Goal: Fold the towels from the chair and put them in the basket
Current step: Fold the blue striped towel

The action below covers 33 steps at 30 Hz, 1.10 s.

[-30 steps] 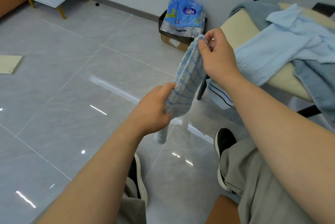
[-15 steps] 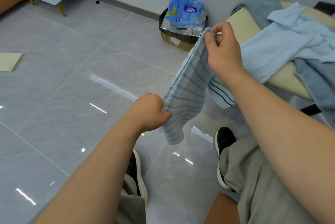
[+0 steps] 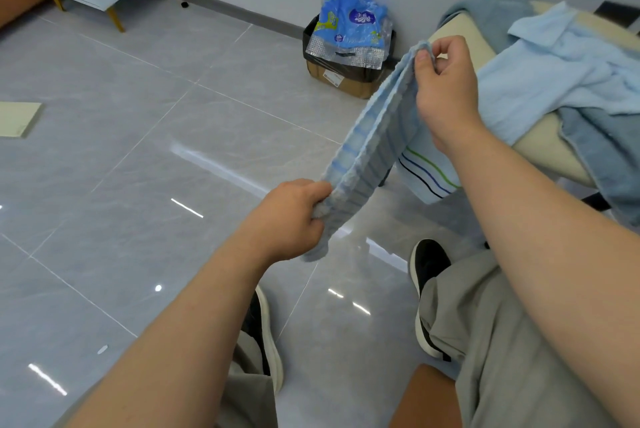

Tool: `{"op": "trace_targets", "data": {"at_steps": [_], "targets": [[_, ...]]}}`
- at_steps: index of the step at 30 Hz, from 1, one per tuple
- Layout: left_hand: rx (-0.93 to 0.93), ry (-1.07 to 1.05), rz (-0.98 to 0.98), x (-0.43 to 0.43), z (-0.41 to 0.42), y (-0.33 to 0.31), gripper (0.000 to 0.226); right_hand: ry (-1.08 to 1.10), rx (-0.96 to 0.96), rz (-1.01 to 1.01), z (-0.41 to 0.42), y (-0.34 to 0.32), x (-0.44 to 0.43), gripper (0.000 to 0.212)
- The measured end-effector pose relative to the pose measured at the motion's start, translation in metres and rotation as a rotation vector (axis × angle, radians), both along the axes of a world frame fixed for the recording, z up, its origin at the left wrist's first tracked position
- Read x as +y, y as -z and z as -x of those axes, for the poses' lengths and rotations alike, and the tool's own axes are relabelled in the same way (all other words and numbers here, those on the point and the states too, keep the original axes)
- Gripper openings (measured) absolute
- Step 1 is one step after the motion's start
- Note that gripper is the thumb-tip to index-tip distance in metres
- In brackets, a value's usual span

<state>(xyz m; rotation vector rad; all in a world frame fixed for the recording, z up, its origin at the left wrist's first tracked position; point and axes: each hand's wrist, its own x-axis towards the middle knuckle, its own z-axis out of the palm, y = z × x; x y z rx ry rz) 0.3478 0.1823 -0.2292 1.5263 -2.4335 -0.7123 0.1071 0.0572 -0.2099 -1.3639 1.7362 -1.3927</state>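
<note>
Head view: striped towel (image 3: 367,157) is stretched in the air left of the chair (image 3: 550,150), folded lengthwise into a narrow band with doubled edges. Right hand (image 3: 443,81) pinches the top end beside the chair's front corner. Left hand (image 3: 291,216) clenches the lower end, further from the chair, short tail hanging below. Both grips are closed on cloth. More towels (image 3: 554,71) are heaped on the chair seat. Basket not in view. Towel looks light, soft, limp, and ribbed, so not slippery. Probably best held at the end corners and kept taut, else the layers may sag apart.
</note>
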Motion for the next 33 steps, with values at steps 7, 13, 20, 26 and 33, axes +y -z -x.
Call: {"op": "trace_targets", "data": {"at_steps": [7,13,20,26,33], "targets": [[-0.222,-0.106,-0.126,-0.006,-0.011,0.006,0.040,0.000,0.006,0.010,0.000,0.002,-0.002,0.015],[-0.350,-0.181,-0.033,-0.009,-0.026,0.000,0.051,0.019,0.016,-0.008,0.001,0.004,-0.003,0.015],[-0.309,-0.098,-0.022,-0.006,-0.037,-0.009,0.043,0.109,0.031,-0.042,0.006,0.005,-0.005,0.018],[-0.120,-0.169,0.037,-0.005,-0.054,-0.014,0.017,0.171,0.028,-0.066,0.014,0.004,-0.007,0.011],[0.040,-0.311,0.191,-0.002,-0.075,-0.020,0.012,0.208,0.026,-0.105,0.013,0.003,-0.008,0.010]]}}
